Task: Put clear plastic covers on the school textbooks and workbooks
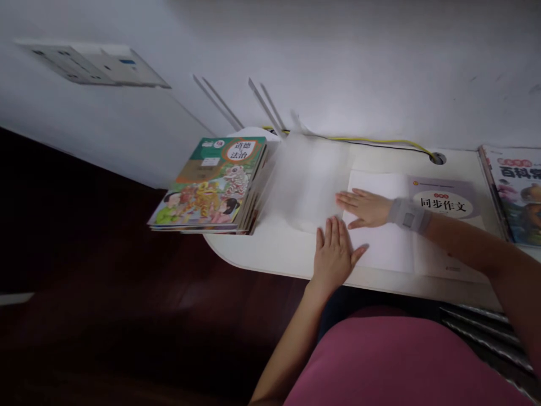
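Note:
A white booklet [422,237] with black Chinese characters lies on the white desk [262,248], and a blurred pale page or sheet [304,180] stretches to its left. My left hand [333,254] lies flat at the front edge of that sheet, fingers together, holding nothing. My right hand [363,207], with a grey band at the wrist, presses flat on the booklet's left edge just beyond the left hand. A stack of colourful textbooks [211,189] sits at the desk's left end, overhanging its edge.
Another colourful book [513,192] lies at the desk's right end. A yellow cable [380,141] runs along the wall into a round desk hole [437,159]. Wall sockets [97,65] are at upper left. Dark floor lies to the left of the desk.

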Motion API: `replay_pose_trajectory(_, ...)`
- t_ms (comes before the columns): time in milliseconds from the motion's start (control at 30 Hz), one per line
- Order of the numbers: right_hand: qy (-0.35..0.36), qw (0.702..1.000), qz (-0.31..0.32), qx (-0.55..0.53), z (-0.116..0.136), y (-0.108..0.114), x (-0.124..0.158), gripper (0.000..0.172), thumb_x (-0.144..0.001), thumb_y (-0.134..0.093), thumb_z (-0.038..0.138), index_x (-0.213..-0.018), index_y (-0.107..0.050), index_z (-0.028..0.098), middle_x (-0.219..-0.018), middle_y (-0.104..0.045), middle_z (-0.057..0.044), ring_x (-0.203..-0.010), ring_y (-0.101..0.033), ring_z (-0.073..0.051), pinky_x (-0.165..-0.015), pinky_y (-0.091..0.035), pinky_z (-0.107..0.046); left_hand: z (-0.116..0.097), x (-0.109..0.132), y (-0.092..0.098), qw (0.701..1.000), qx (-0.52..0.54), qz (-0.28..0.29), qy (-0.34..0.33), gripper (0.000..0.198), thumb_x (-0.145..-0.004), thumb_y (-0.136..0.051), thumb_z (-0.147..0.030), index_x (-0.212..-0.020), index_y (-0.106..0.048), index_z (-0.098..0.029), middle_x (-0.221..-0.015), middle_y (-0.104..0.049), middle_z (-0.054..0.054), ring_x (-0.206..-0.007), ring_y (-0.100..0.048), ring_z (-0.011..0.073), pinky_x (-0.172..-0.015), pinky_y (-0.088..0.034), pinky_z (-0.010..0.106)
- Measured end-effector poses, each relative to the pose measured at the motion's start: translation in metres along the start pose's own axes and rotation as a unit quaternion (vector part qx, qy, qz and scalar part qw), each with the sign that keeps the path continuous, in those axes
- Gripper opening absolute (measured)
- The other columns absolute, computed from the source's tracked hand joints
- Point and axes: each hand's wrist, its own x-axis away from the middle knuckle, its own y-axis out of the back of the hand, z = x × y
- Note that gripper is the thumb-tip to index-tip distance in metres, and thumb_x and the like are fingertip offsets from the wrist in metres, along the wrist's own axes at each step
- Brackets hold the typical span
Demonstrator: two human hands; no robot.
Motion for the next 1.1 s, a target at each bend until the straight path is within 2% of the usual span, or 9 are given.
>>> replay_pose_trajectory(167,-0.065,0.998,-0.012,0.010,-0.046,0.003,-0.023,0.076,-0.092,-0.024,0.060,-0.147,-0.024,0.007,-0.155,-0.020,-0.017,-0.143,-0.019,-0.027,-0.115,-0.016,-0.047,0.001,0.002,0.000,1.000,0.008,-0.013,-0.007,0.081,-0.092,-0.027,-0.061,-0.143,-0.028,0.002,-0.146,-0.032,0.028,-0.140,-0.023,0.0360,-0.110,-0.024,0.057)
replay_pose_trajectory(300,-0.116,0.993,-0.014,0.005,-0.068,0.003,-0.037,0.073,-0.094,-0.021,0.055,-0.146,-0.024,0.004,-0.155,-0.019,-0.018,-0.143,-0.019,-0.029,-0.114,-0.018,-0.050,0.000,0.004,0.003,1.000,0.011,-0.009,-0.009,0.081,-0.092,-0.027,-0.061,-0.141,-0.032,0.003,-0.144,-0.033,0.029,-0.139,-0.026,0.0367,-0.110,-0.024,0.058)
replay_pose_trajectory(467,-0.168,0.984,-0.051,0.017,-0.067,0.001,-0.045,0.059,-0.096,-0.023,0.039,-0.144,-0.029,0.004,-0.153,-0.026,-0.017,-0.141,-0.024,-0.027,-0.112,-0.020,-0.048,-0.003,0.020,0.003,0.999,0.035,-0.031,-0.029,0.074,-0.093,-0.030,-0.056,-0.136,-0.039,0.003,-0.141,-0.040,0.029,-0.136,-0.033,0.0355,-0.108,-0.029,0.057)
replay_pose_trajectory(633,-0.190,0.977,-0.068,0.064,-0.056,0.011,-0.049,0.045,-0.095,-0.029,0.027,-0.128,-0.049,0.004,-0.140,-0.047,-0.019,-0.129,-0.042,-0.026,-0.104,-0.033,-0.041,0.007,0.035,0.001,0.985,0.133,-0.114,-0.007,0.037,-0.097,-0.033,-0.029,-0.118,-0.059,-0.012,-0.124,-0.062,0.016,-0.119,-0.055,0.0259,-0.097,-0.048,0.045)
replay_pose_trajectory(700,-0.185,0.978,-0.063,0.077,-0.055,0.021,-0.051,0.038,-0.092,-0.033,0.022,-0.117,-0.056,0.004,-0.129,-0.056,-0.019,-0.119,-0.050,-0.027,-0.098,-0.037,-0.040,0.013,0.036,0.003,0.981,0.136,-0.128,0.050,0.031,-0.095,-0.038,-0.024,-0.110,-0.063,-0.015,-0.115,-0.065,0.014,-0.108,-0.060,0.0264,-0.089,-0.051,0.046)
replay_pose_trajectory(800,-0.163,0.979,-0.061,0.103,-0.050,0.038,-0.051,0.030,-0.088,-0.039,0.016,-0.104,-0.062,0.006,-0.117,-0.060,-0.020,-0.114,-0.051,-0.029,-0.096,-0.035,-0.044,0.016,0.033,0.007,0.978,0.121,-0.115,0.128,0.031,-0.090,-0.047,-0.025,-0.115,-0.059,-0.013,-0.103,-0.065,0.016,-0.094,-0.061,0.0284,-0.081,-0.051,0.047)
replay_pose_trajectory(867,-0.125,0.981,-0.049,0.140,-0.041,0.048,-0.049,0.028,-0.088,-0.038,0.012,-0.098,-0.064,0.008,-0.111,-0.061,-0.019,-0.112,-0.051,-0.030,-0.095,-0.033,-0.047,0.014,0.030,0.008,0.974,0.152,-0.102,0.133,0.035,-0.086,-0.050,-0.023,-0.120,-0.055,-0.012,-0.092,-0.066,0.012,-0.086,-0.061,0.0259,-0.078,-0.051,0.045)
replay_pose_trajectory(967,-0.031,0.986,0.018,0.163,-0.019,0.056,-0.046,0.026,-0.088,-0.039,0.010,-0.099,-0.063,0.011,-0.109,-0.061,-0.016,-0.105,-0.053,-0.028,-0.084,-0.039,-0.042,0.010,0.027,0.005,0.964,0.215,-0.096,0.121,0.038,-0.084,-0.051,-0.018,-0.122,-0.051,-0.012,-0.085,-0.065,0.008,-0.081,-0.060,0.0228,-0.079,-0.051,0.042)
replay_pose_trajectory(1100,0.045,0.985,0.075,0.146,0.010,0.056,-0.043,0.024,-0.086,-0.045,0.009,-0.101,-0.062,0.016,-0.116,-0.058,-0.012,-0.108,-0.052,-0.025,-0.075,-0.041,-0.034,0.006,0.025,0.003,0.947,0.275,-0.105,0.130,0.046,-0.082,-0.052,-0.016,-0.128,-0.046,-0.014,-0.102,-0.061,0.011,-0.086,-0.059,0.0202,-0.081,-0.051,0.040)
